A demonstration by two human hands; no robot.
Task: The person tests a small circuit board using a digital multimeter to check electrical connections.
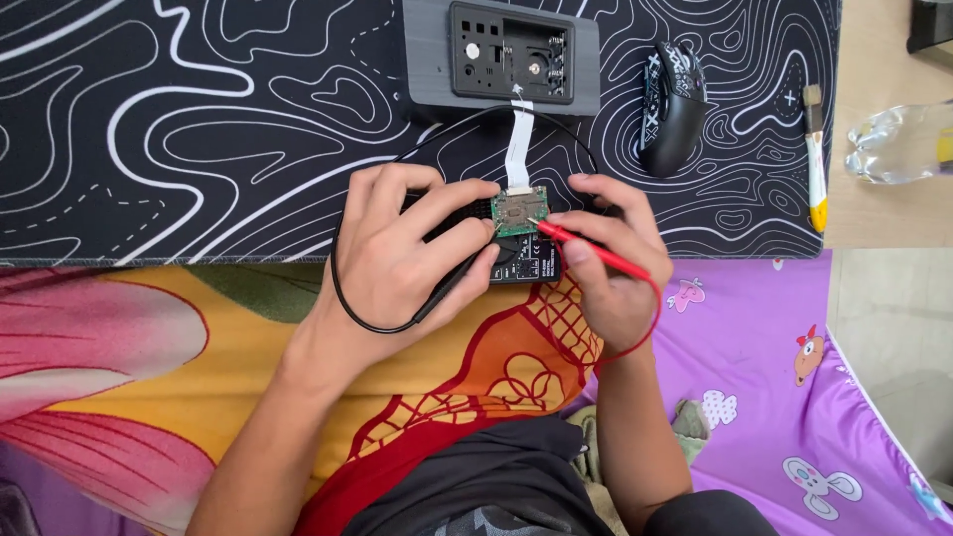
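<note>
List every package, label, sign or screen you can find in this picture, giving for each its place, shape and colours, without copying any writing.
Black meter body: under the small green circuit board, between the left hand and right hand; dark rectangular face with small white printed markings.
Clear plastic bottle: lying on the tan surface at the right edge, with a yellow band at its end.
No lit screen or sign shows; the grey box at the top bears no visible label.

matt cloth desk mat (199, 129); glossy plastic mouse (673, 104); red plastic probe (596, 253).
</note>
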